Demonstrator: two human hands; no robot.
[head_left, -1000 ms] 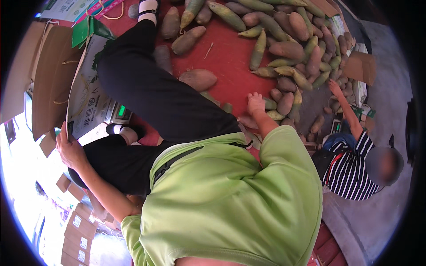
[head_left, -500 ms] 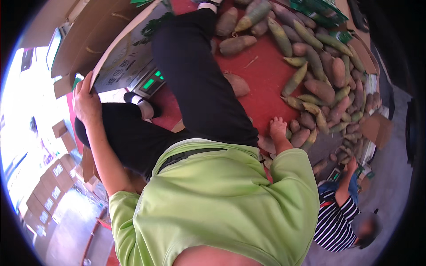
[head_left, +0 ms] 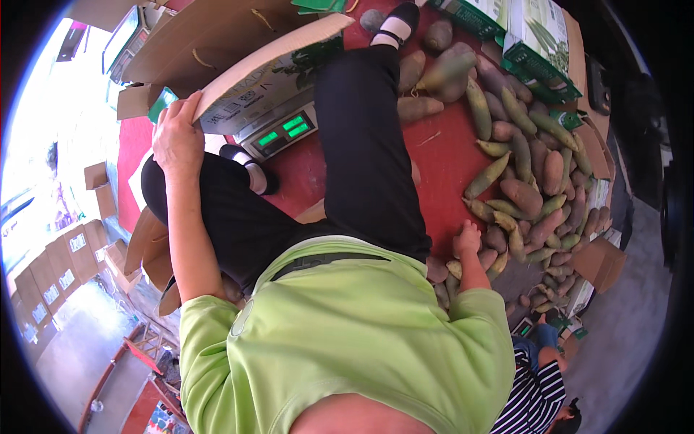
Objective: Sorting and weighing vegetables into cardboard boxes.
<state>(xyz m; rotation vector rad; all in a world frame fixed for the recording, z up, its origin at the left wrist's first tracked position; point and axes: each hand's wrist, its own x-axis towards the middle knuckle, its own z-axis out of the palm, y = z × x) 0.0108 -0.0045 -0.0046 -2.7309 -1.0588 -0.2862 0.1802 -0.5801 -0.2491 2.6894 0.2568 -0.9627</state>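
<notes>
My left hand point(head_left: 179, 141) is closed on the near left corner of an open cardboard box point(head_left: 249, 98). At the box's near edge is a digital scale point(head_left: 303, 139) with a green-lit display. Whether the box rests fully on it cannot be told. My right hand point(head_left: 468, 240) is low on the red surface point(head_left: 442, 173), its fingers apart and slightly bent, with nothing visible in them. It is beside a large heap of long green and reddish-brown root vegetables point(head_left: 531, 195), which look like radishes.
My black-trousered legs point(head_left: 369, 145) stretch between box and heap. Green-and-white printed cartons point(head_left: 538, 43) stand at the far right. A loose cardboard flap point(head_left: 600, 262) juts out beyond the heap. A person in a striped shirt point(head_left: 531, 394) is at lower right, and brown cartons point(head_left: 61, 264) line the left.
The view has shifted, so the box, my legs and both hands appear farther right. More of the scale's display shows. My left hand keeps its hold on the box; my right stays beside the heap.
</notes>
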